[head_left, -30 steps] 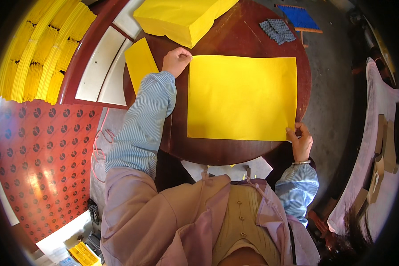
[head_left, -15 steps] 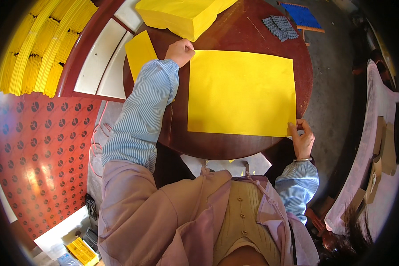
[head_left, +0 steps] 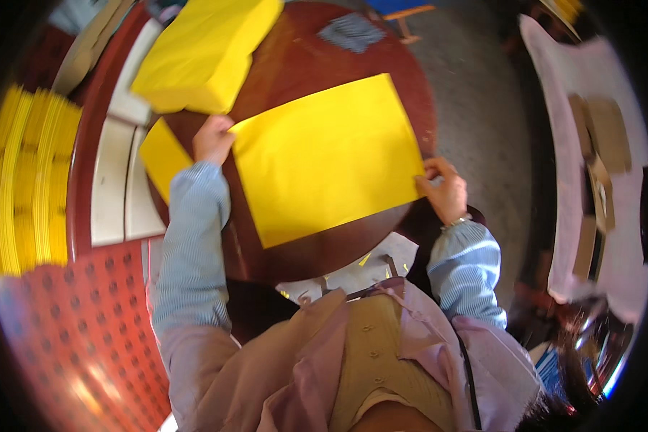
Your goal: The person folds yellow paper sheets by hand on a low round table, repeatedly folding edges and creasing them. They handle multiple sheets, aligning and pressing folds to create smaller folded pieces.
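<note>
Over the round table (head_left: 295, 72), my left hand (head_left: 213, 139) and right hand (head_left: 446, 191) pinch opposite corners of the yellow sheet (head_left: 327, 162); I judge it light, easily creased, best held by its corners.

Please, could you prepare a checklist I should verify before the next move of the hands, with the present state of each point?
1. Left hand grips the upper left corner of the large rectangular, paper-like yellow sheet: ok.
2. Right hand pinches the right edge, near the lower right corner: ok.
3. Sheet free of sharp folds: ok, none visible.
4. Sheet apart from the bulky, block-shaped yellow pile: ok, though the gap looks narrow.
5. Crumpled grey-blue cloth away from the sheet: ok.
6. Sheet fully resting on the round, dark-red table: cannot tell.
</note>
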A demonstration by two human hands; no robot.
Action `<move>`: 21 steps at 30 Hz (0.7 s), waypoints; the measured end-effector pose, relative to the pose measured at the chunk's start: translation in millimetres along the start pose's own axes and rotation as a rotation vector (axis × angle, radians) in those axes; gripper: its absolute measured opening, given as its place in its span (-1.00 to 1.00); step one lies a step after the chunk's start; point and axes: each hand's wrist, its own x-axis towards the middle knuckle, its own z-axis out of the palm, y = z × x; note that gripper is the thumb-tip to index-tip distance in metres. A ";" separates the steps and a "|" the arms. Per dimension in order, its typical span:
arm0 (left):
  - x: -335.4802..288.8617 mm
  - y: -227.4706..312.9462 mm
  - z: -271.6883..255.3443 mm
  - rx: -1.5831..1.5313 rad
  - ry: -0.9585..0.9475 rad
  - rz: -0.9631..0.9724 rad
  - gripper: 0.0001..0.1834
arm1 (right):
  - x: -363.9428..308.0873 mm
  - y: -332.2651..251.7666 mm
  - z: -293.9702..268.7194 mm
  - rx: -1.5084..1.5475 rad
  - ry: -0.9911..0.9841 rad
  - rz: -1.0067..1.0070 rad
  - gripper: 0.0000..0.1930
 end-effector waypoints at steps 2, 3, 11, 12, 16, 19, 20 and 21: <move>-8.2 18.4 -2.4 0.156 0.086 -0.008 -0.74 | -1.5 -3.8 -2.4 -0.018 0.016 -0.035 -0.69; -16.1 33.2 -1.2 0.242 0.120 0.086 -0.72 | -2.4 -4.4 -3.3 -0.029 0.014 0.030 -0.68; -154.0 180.8 70.5 -0.052 -0.153 0.367 -0.65 | -14.4 16.6 -0.9 0.416 0.099 0.124 -0.79; -165.1 192.0 82.9 -0.048 -0.151 0.354 -0.64 | -17.4 19.6 -1.3 0.457 0.063 0.187 -0.78; -185.1 208.8 115.6 -0.006 -0.126 0.360 -0.61 | -27.3 21.9 -1.5 0.536 -0.047 0.254 -0.73; -184.0 199.7 120.3 0.006 -0.117 0.414 -0.63 | -29.7 24.5 -4.8 0.663 -0.139 0.322 -0.69; -183.6 195.2 119.7 0.001 -0.118 0.402 -0.64 | -30.3 26.5 -6.3 0.700 -0.157 0.326 -0.69; -183.3 190.7 118.8 -0.007 -0.123 0.388 -0.64 | -30.6 28.4 -7.0 0.772 -0.174 0.356 -0.67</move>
